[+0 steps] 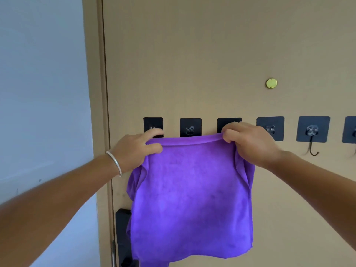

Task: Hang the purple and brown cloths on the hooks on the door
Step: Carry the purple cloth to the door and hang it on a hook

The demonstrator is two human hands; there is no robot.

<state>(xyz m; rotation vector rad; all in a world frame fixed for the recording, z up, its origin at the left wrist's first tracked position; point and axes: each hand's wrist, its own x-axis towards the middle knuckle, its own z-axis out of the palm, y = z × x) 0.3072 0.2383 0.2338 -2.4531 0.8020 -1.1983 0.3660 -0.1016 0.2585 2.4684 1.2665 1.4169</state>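
Note:
A purple cloth (190, 199) hangs spread out in front of the tan door (192, 64). My left hand (134, 149) pinches its top left corner and my right hand (250, 143) pinches its top right corner. The cloth's top hem runs just below a row of black adhesive hook pads. The first pad (153, 124) sits behind my left fingers, the second (190, 127) is above the hem's middle, and the third (229, 122) is partly hidden by my right hand. No brown cloth is in view.
More hook pads continue to the right (313, 130), one with a dark bent hook hanging down. A brass peephole (271, 83) is above them. A black door handle plate (123, 237) sits low at the door's left edge, beside a pale blue wall (42, 93).

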